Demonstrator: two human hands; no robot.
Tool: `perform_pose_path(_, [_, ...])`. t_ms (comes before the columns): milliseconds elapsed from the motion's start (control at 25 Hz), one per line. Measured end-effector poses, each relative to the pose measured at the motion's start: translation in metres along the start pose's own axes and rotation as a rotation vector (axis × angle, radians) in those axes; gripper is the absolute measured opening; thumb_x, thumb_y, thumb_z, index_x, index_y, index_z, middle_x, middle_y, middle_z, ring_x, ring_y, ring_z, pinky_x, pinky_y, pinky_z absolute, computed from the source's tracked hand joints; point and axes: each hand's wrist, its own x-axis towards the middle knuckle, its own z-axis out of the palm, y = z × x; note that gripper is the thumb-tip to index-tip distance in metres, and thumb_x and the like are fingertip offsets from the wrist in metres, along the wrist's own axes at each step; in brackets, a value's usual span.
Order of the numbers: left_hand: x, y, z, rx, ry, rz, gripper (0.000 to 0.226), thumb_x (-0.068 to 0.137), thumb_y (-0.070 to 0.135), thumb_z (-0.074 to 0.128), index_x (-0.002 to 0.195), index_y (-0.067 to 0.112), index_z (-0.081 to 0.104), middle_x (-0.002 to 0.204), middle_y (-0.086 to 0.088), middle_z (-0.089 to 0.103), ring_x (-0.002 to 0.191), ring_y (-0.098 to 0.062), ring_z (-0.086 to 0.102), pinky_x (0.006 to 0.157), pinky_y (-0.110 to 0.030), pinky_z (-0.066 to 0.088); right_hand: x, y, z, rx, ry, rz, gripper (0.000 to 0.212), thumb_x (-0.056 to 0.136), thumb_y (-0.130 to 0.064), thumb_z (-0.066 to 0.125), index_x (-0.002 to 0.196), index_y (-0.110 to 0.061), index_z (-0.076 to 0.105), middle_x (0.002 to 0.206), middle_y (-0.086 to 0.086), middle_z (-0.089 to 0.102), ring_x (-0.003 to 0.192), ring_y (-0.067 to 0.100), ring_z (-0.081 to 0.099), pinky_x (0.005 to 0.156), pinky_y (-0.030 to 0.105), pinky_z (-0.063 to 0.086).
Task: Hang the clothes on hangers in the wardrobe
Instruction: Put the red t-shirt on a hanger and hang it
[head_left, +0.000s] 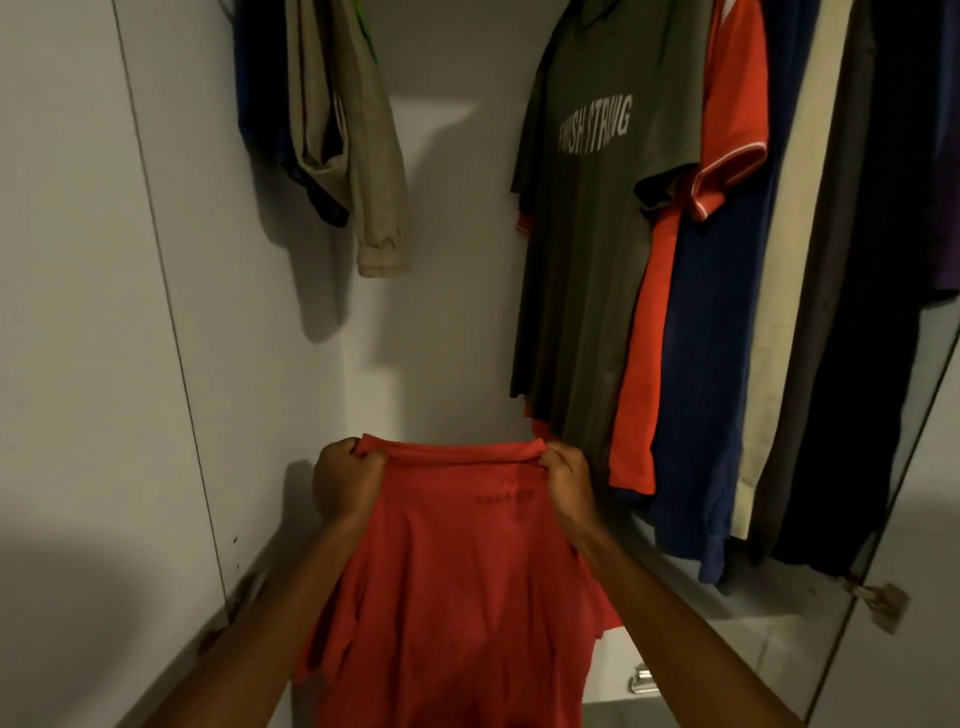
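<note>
Red shirt (457, 561) is held up in front of the open wardrobe (156, 312), below the hanging clothes, stretched flat between both hands with its top edge pulled taut and the rest of the cloth falling toward the camera. At the shirt's left corner, the left hand (345, 480) is curled tightly around a bunch of the fabric. At the shirt's right corner, the right hand (569, 478) is closed on the cloth in the same way, the fingers folded over the edge. Above the shirt and to its left, a beige garment (353, 156) is hung beside a dark blue one (260, 104) against the pale wall. Above the shirt and to its right, a grey-green T-shirt (587, 234) with white lettering is hung first in a row, followed by an orange shirt (737, 104), a navy one (711, 364), a cream one (795, 260) and dark clothes (872, 312).
</note>
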Motion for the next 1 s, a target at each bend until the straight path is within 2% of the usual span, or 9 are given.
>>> perform_pose_path(80, [0.009,-0.019,0.016,0.089,0.008,-0.021,0.017,0.075,0.013,0.065,0.061,0.019,0.059,0.057,0.006,0.056,0.058,-0.021,0.055,0.056,-0.029,0.04,0.004,0.017,0.014,-0.11,0.076,0.029,0.03,0.09,-0.024,0.05,0.09,-0.005,0.074,0.084,0.003,0.07,0.084,0.021,0.059,0.079,0.041,0.046])
perform_pose_path(160, [0.011,-0.042,0.032,0.151,0.015,-0.023,0.012,0.077,0.011,0.065,0.073,0.022,0.069,0.07,0.007,0.066,0.068,-0.021,0.063,0.062,-0.031,0.048,0.006,0.049,0.022,-0.271,0.102,-0.023,0.035,0.097,-0.022,0.042,0.106,-0.001,0.069,0.099,0.015,0.071,0.092,0.028,0.064,0.088,0.043,0.048])
perform_pose_path(280, [0.015,-0.071,0.055,0.219,0.016,0.049,0.018,0.081,0.028,0.052,0.069,0.017,0.059,0.065,0.003,0.06,0.063,-0.023,0.057,0.06,-0.033,0.041,0.016,0.105,0.024,-0.478,-0.031,-0.029,0.046,0.097,-0.039,0.029,0.104,-0.008,0.061,0.091,0.013,0.067,0.083,0.033,0.066,0.079,0.048,0.053])
perform_pose_path(400, [0.022,-0.11,0.062,0.432,-0.05,0.149,0.034,0.084,0.041,0.046,0.063,0.015,0.052,0.057,0.003,0.053,0.054,-0.023,0.053,0.055,-0.031,0.037,0.026,0.142,0.017,-0.749,-0.175,0.02,0.062,0.093,-0.046,0.024,0.114,-0.002,0.062,0.102,0.019,0.069,0.091,0.038,0.069,0.08,0.047,0.055])
perform_pose_path(520, [0.033,-0.154,0.064,0.657,-0.162,0.293,0.031,0.084,0.039,0.044,0.069,0.016,0.058,0.064,0.001,0.058,0.059,-0.023,0.058,0.056,-0.028,0.037,0.038,0.169,0.008,-1.017,-0.192,-0.057,0.077,0.09,-0.062,0.01,0.1,-0.008,0.064,0.099,0.013,0.069,0.088,0.035,0.067,0.072,0.041,0.052])
perform_pose_path(680, [0.044,-0.178,0.067,0.804,-0.272,0.394,0.032,0.078,0.034,0.042,0.081,0.018,0.069,0.074,0.002,0.065,0.069,-0.022,0.063,0.058,-0.03,0.048,0.042,0.18,0.007,-1.027,-0.194,-0.194,0.054,0.092,-0.056,0.028,0.091,-0.013,0.061,0.092,0.01,0.065,0.082,0.033,0.063,0.07,0.041,0.05])
perform_pose_path(800, [0.043,-0.176,0.071,0.845,-0.297,0.433,0.029,0.075,0.024,0.051,0.091,0.02,0.075,0.081,0.0,0.071,0.078,-0.024,0.065,0.063,-0.033,0.05,0.04,0.18,0.006,-0.939,-0.189,-0.183,0.047,0.094,-0.05,0.033,0.085,-0.013,0.059,0.089,0.01,0.062,0.079,0.032,0.062,0.066,0.04,0.048])
perform_pose_path(880, [0.04,-0.167,0.071,0.864,-0.287,0.443,0.029,0.074,0.018,0.062,0.098,0.019,0.078,0.086,-0.002,0.072,0.083,-0.026,0.065,0.064,-0.034,0.05,0.04,0.175,0.007,-1.022,-0.138,-0.168,0.034,0.096,-0.037,0.045,0.084,-0.009,0.061,0.087,0.012,0.062,0.073,0.033,0.062,0.059,0.034,0.04])
perform_pose_path(1000, [0.025,-0.148,0.08,0.825,-0.342,0.453,0.032,0.073,0.009,0.071,0.1,0.024,0.079,0.092,-0.001,0.073,0.086,-0.023,0.067,0.068,-0.032,0.052,0.041,0.175,0.003,-1.176,-0.155,-0.151,0.008,0.082,-0.017,0.061,0.083,-0.008,0.062,0.087,0.012,0.063,0.073,0.032,0.06,0.058,0.032,0.034])
